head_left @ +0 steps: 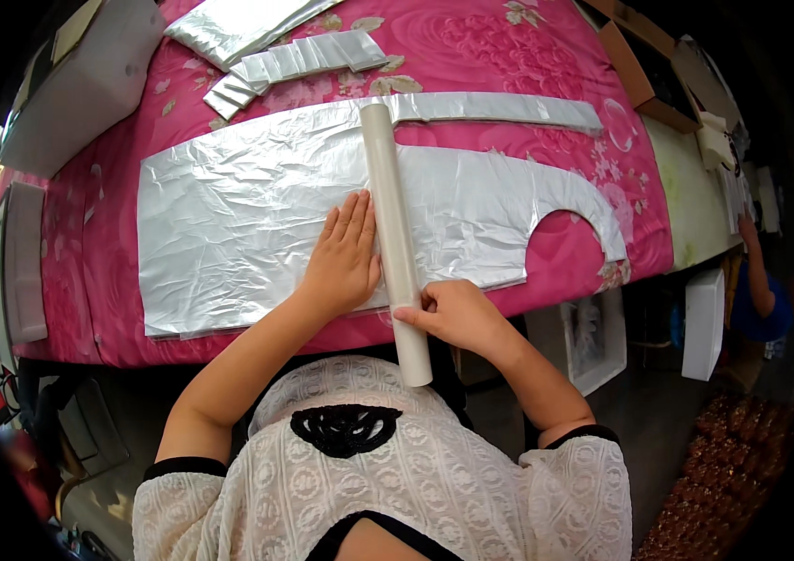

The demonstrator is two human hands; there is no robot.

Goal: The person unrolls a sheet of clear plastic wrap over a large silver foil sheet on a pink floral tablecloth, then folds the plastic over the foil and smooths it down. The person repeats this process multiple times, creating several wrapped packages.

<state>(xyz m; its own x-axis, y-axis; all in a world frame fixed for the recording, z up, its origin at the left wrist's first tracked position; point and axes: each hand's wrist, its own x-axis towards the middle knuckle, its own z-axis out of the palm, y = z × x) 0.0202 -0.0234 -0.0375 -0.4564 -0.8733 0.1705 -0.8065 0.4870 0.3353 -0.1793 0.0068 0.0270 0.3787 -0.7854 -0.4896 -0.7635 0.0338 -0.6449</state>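
Note:
A shiny, silvery plastic sheet shaped like an apron [238,206] lies flat and wrinkled, with a curved cutout and a long strip at its right end. Across it rests a pale tube [388,187], its near end jutting past the table edge toward my body. My left hand [346,257] presses flat on the sheet, fingers stretched out, just left of the tube. Near the tube's close end, my right hand [453,316] grips it from the right, thumb on top and fingers curled, partly hidden.
Folded silvery plastic pieces [313,58] and a larger folded sheet [229,28] lie at the far left on the pink floral tablecloth [490,56]. White foam boxes stand at left [88,103] and below right [603,346]. A cardboard box [645,79] sits far right; another person [762,290] is beyond.

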